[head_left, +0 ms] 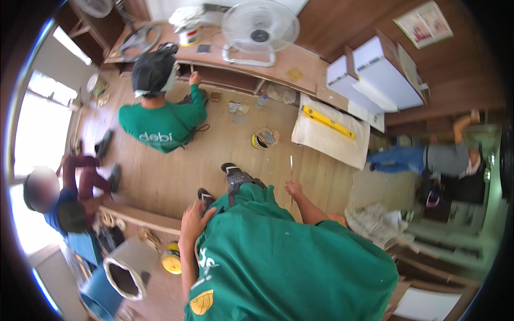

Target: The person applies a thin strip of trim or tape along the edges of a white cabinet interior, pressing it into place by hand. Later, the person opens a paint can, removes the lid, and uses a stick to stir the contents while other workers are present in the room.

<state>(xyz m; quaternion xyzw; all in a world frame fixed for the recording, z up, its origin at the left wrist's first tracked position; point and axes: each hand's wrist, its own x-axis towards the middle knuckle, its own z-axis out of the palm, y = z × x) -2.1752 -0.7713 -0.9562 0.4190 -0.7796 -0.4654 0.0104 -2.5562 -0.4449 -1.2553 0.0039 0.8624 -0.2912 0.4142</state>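
Observation:
My right hand is closed around a slim stick-like tool with a white upper end, held upright over the wooden floor. Its exact kind is too small to tell. My left hand lies by my left thigh at the edge of my green shirt, thumb apart from the fingers, with nothing in it. On the floor ahead stands a yellow-and-black tub with a rag-like, crumpled covering and a grey piece on top.
A co-worker in green crouches by a low bench bearing a fan and a white bucket. A yellow spirit level lies on a pale cloth. Another person sits left; one stands right.

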